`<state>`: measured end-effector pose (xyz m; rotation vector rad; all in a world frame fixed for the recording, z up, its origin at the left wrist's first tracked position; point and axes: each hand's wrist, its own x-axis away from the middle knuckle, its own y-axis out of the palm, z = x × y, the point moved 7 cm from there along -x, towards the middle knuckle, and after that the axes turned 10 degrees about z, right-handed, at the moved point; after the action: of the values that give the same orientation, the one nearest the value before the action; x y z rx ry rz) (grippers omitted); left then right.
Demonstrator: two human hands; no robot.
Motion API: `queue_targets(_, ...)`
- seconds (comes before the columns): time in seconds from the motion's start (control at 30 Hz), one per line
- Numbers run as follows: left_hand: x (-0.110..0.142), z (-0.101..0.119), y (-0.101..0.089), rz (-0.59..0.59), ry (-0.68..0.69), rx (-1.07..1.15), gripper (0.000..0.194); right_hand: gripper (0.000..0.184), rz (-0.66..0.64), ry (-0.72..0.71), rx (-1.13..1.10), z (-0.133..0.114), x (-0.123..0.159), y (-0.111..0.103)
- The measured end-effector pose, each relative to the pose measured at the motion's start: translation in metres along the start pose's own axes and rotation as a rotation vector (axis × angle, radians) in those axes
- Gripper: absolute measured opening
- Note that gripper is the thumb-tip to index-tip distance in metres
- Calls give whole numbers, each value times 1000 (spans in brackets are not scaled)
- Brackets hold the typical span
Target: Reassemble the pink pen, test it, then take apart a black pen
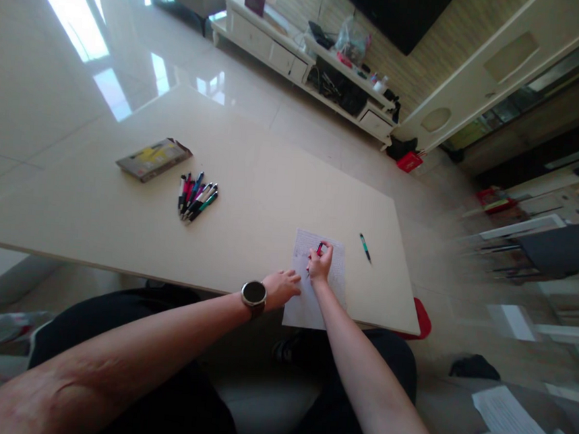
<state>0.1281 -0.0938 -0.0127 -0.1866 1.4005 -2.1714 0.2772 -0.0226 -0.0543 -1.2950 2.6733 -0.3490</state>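
A sheet of paper (pixel 335 280) with rows of markings lies at the near edge of the pale table, its lower part reaching past the edge. My right hand (pixel 321 262) is closed around a red and black pen (pixel 319 249) above the sheet. Its tip is too small to make out against the paper. My left hand (pixel 283 288) rests flat with fingers stretched out, fingertips at the sheet's left side; a round watch (pixel 254 293) is on that wrist. To the right of the paper lies a green and black pen (pixel 365 247).
Several pens (pixel 196 197) lie in a bunch on the table's left part, beside a grey and yellow box (pixel 155 159). A white TV cabinet (pixel 262 40) stands beyond the table (pixel 272 183). Something red (pixel 422 319) shows by the right corner. Papers (pixel 513 418) lie at lower right.
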Motion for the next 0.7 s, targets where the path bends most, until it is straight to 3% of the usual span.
queue_targets(0.7,-1,1,1,-42,9,-28,34,46,-44,-38,62,6,-5,1)
